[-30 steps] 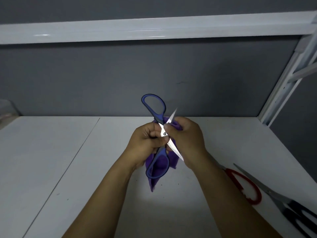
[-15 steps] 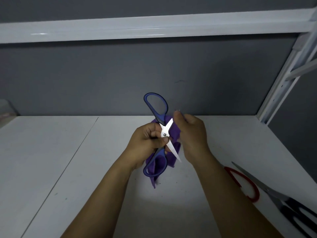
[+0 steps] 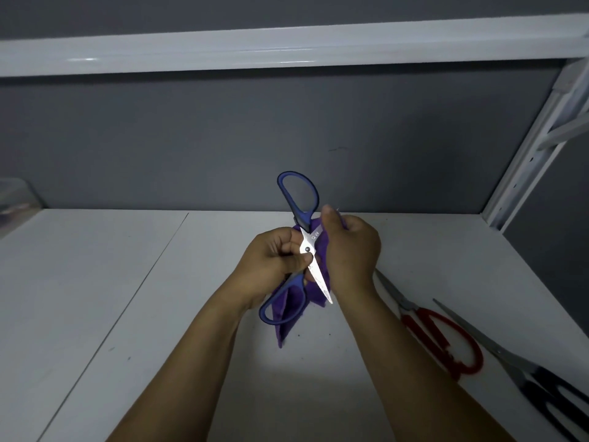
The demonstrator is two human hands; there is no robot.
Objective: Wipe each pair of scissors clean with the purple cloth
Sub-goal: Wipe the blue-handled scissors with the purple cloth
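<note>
Head view: a person is working over a white table (image 3: 95,282), holding a pair of blue-handled scissors (image 3: 307,248) up at the centre of the frame. The left hand (image 3: 271,266) is gripping the scissors at the pivot, fingers curled and thumb pressing just below the screw. The scissors are standing open, one handle loop pointing to 12 o'clock and the other to 7 o'clock, and a bare blade is angling down toward 5 o'clock. The right hand (image 3: 350,250) is pinching the purple cloth (image 3: 288,306) around the other blade, which is mostly hidden under cloth and fingers. The cloth is hanging behind the scissors, its tail trailing to 6 o'clock below the lower loop. At 4 o'clock from the hands, red-handled scissors (image 3: 408,320) and black-handled scissors (image 3: 503,355) are lying side by side on the table.
</note>
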